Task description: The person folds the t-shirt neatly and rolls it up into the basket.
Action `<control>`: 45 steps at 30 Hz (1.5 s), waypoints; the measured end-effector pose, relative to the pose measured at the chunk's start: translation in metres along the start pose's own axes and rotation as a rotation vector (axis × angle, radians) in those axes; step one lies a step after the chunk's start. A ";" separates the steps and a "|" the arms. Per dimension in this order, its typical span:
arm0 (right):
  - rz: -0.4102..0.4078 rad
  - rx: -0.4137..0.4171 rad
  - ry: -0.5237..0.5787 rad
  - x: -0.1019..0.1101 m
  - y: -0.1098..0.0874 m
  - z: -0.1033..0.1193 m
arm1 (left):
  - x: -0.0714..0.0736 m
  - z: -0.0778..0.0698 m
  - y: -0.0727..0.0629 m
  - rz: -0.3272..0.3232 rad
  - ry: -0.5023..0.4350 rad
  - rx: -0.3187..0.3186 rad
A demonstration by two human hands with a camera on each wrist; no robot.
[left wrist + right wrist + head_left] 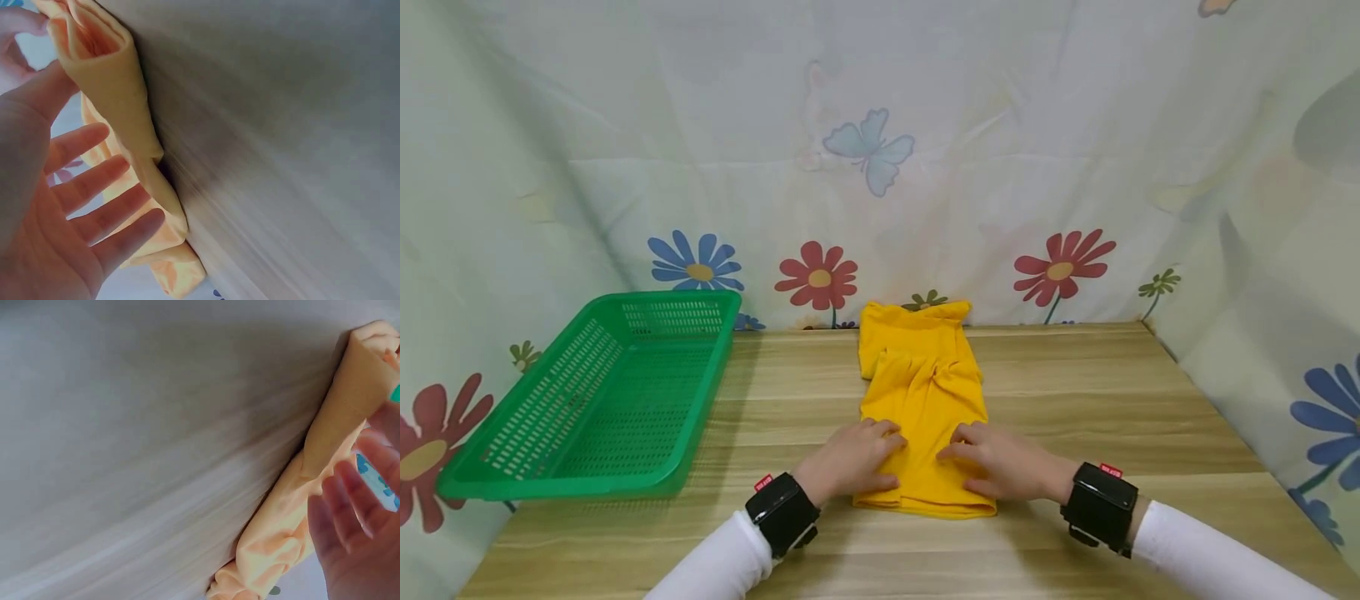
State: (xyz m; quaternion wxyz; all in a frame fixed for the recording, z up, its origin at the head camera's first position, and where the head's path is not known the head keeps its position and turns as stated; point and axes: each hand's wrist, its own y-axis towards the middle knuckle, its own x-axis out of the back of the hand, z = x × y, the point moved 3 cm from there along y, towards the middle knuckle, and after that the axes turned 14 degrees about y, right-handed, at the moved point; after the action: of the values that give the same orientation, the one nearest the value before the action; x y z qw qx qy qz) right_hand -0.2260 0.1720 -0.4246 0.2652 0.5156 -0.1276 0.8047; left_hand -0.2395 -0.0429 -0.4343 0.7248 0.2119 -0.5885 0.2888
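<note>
A yellow garment (925, 408), folded into a long narrow strip, lies on the table with its hemmed edge toward me. Gathers and wrinkles cross its middle, and the far end is bunched near the back curtain. My left hand (853, 458) rests at its left side near the front edge. Across from it, my right hand (1000, 458) touches the right side, fingertips on the cloth. In the left wrist view the fingers (100, 181) are spread and nearly straight beside the folded layers. The right wrist view shows the fingers (350, 506) loosely extended along the cloth.
A green plastic basket (700, 417) with slotted sides stands on the left of the wood-grain table (1090, 400). Behind and at both sides hangs a pale curtain (955, 208) printed with flowers and a butterfly. Each wrist wears a black strapped device (1101, 504).
</note>
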 end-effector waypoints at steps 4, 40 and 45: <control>0.077 -0.034 0.093 0.000 -0.010 0.004 | 0.003 -0.001 -0.012 -0.038 -0.037 -0.004; -0.135 0.194 -0.096 -0.019 -0.021 0.016 | 0.008 -0.027 -0.025 -0.060 -0.080 -0.082; -0.118 0.176 -0.083 -0.019 -0.017 0.016 | 0.008 -0.024 -0.020 -0.052 -0.101 -0.096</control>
State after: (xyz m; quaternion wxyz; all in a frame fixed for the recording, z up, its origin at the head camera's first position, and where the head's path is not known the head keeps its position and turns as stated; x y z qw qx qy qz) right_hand -0.1982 0.1725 -0.4359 0.2606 0.5766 -0.0368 0.7735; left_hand -0.2072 -0.0412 -0.4313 0.7108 0.2064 -0.6318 0.2302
